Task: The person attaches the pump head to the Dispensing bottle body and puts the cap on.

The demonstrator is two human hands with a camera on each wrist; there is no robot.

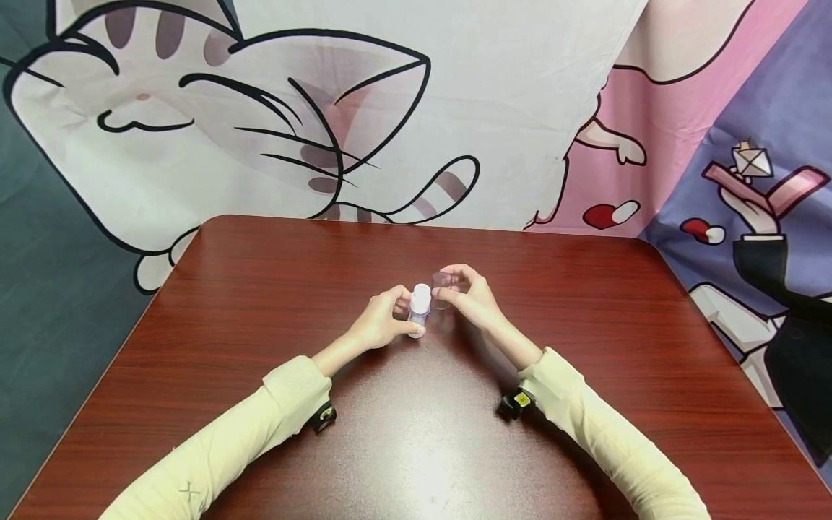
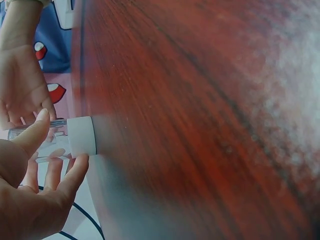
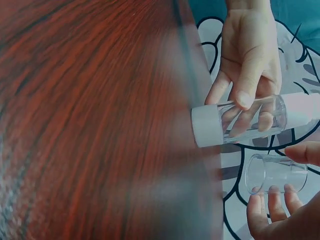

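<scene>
A small clear bottle (image 1: 418,315) with a white top and a white base stands upright at the middle of the table. My left hand (image 1: 382,318) grips it between thumb and fingers; the right wrist view shows the thumb across the clear body (image 3: 255,117). Just to its right, my right hand (image 1: 477,300) holds a clear, cup-shaped cover (image 3: 277,174) between thumb and fingertips. This cover is apart from the bottle and raised off the tabletop. In the left wrist view, the white base (image 2: 81,136) sits at or very near the wood.
The reddish-brown wooden table (image 1: 260,267) reflects a bright glare near its front. Behind it hangs a cloth (image 1: 520,108) printed with a cartoon cat and other figures. A dark object (image 1: 802,375) stands beyond the table's right side.
</scene>
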